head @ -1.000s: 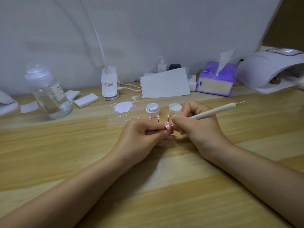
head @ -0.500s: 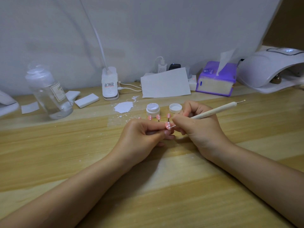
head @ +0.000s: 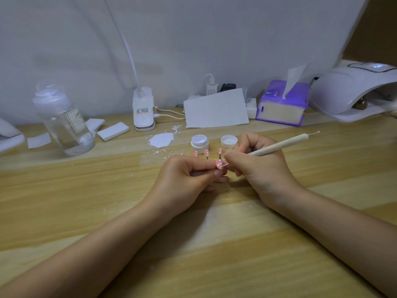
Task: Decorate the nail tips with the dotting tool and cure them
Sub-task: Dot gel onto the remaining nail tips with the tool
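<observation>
While the left hand (head: 184, 179) pinches a pink nail tip (head: 219, 164), the right hand (head: 261, 163) grips the dotting tool (head: 279, 145), its point touching the tip.

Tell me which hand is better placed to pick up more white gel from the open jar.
Right. The right hand already grips the dotting tool, and the open jar sits just beyond it. The left hand holds the nail tip.

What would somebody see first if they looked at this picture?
Right in the middle, the left hand pinches a pink nail tip with white dots, while the right hand touches a dotting tool to it. Behind them stand more pink tips and an open little jar. Far right sits a big white curing lamp.
</observation>
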A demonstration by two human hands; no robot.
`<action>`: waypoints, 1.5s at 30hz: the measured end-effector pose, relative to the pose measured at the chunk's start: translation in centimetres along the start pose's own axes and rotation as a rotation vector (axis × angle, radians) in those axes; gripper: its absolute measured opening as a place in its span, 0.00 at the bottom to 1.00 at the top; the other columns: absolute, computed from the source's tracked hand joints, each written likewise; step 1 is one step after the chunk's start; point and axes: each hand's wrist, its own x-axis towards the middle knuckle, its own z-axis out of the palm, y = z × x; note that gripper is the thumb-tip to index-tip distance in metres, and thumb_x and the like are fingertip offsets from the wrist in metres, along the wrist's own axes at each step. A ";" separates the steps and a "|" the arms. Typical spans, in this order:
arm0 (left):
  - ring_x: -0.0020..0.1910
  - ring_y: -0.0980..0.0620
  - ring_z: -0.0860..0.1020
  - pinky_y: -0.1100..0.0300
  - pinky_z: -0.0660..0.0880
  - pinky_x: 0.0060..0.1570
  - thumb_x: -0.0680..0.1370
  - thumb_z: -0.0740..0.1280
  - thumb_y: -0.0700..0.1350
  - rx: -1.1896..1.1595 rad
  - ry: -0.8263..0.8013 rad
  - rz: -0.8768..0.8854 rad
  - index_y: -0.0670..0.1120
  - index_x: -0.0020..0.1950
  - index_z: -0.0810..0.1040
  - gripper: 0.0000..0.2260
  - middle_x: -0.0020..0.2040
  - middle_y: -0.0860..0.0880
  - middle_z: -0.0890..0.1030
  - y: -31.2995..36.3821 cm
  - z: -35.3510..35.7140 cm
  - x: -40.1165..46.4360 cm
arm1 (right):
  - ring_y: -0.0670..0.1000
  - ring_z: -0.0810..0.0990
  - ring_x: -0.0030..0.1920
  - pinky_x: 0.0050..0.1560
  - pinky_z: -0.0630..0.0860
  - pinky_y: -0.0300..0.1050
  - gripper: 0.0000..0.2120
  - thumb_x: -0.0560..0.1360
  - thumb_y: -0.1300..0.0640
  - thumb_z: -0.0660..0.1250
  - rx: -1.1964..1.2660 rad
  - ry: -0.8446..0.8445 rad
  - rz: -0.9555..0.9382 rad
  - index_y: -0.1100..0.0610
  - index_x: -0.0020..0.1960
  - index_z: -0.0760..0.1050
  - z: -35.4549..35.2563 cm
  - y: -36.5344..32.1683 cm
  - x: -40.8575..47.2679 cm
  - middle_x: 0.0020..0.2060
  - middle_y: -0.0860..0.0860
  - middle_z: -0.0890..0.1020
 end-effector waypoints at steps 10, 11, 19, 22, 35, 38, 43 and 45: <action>0.40 0.61 0.82 0.71 0.75 0.34 0.73 0.67 0.36 0.009 0.005 -0.001 0.51 0.39 0.83 0.11 0.37 0.56 0.84 -0.2 0.0 0.1 | 0.46 0.67 0.23 0.24 0.63 0.35 0.13 0.58 0.64 0.65 0.001 -0.001 0.005 0.53 0.22 0.63 0.0 0.2 0.1 0.20 0.50 0.68; 0.40 0.61 0.82 0.71 0.75 0.34 0.73 0.67 0.35 0.009 0.005 -0.001 0.52 0.39 0.83 0.12 0.37 0.56 0.84 -0.1 0.0 0.1 | 0.46 0.66 0.23 0.24 0.63 0.35 0.13 0.58 0.64 0.65 -0.004 -0.002 0.005 0.53 0.22 0.63 0.0 0.2 0.1 0.21 0.51 0.67; 0.40 0.61 0.82 0.71 0.75 0.33 0.73 0.67 0.35 0.001 0.006 -0.007 0.51 0.40 0.83 0.11 0.37 0.56 0.84 -0.1 0.0 0.1 | 0.49 0.66 0.24 0.25 0.63 0.37 0.12 0.57 0.63 0.65 -0.016 0.006 0.009 0.53 0.21 0.64 0.0 0.2 0.1 0.21 0.54 0.67; 0.40 0.61 0.82 0.71 0.75 0.34 0.73 0.67 0.35 0.000 0.007 -0.007 0.51 0.40 0.83 0.11 0.37 0.56 0.84 -0.1 0.0 0.1 | 0.50 0.65 0.25 0.26 0.61 0.38 0.12 0.57 0.63 0.65 -0.012 0.013 0.016 0.53 0.21 0.64 0.0 0.3 0.1 0.23 0.55 0.66; 0.40 0.61 0.82 0.71 0.75 0.33 0.73 0.67 0.35 -0.004 0.002 -0.001 0.52 0.38 0.83 0.12 0.36 0.57 0.84 -0.1 0.0 0.0 | 0.50 0.67 0.26 0.25 0.63 0.37 0.17 0.60 0.67 0.66 0.010 0.009 0.005 0.53 0.22 0.63 -0.1 0.3 0.2 0.22 0.53 0.67; 0.40 0.61 0.82 0.71 0.75 0.34 0.73 0.67 0.35 0.003 -0.003 -0.001 0.51 0.39 0.83 0.12 0.37 0.57 0.84 -0.1 0.0 0.0 | 0.52 0.68 0.28 0.27 0.63 0.39 0.18 0.61 0.68 0.68 0.000 0.004 -0.004 0.53 0.23 0.63 -0.1 0.2 0.1 0.22 0.55 0.68; 0.40 0.61 0.82 0.71 0.75 0.34 0.73 0.67 0.35 0.001 -0.003 0.001 0.51 0.39 0.83 0.12 0.37 0.57 0.84 -0.1 0.0 0.0 | 0.53 0.66 0.29 0.26 0.62 0.39 0.19 0.62 0.69 0.66 0.027 0.009 0.001 0.52 0.23 0.62 0.0 0.1 0.1 0.23 0.56 0.67; 0.40 0.62 0.82 0.71 0.75 0.33 0.73 0.67 0.35 0.005 -0.005 0.006 0.52 0.39 0.82 0.12 0.36 0.58 0.84 -0.1 0.0 0.1 | 0.52 0.67 0.27 0.25 0.63 0.36 0.19 0.62 0.70 0.66 0.026 0.008 0.005 0.53 0.23 0.63 0.0 0.0 0.0 0.21 0.54 0.67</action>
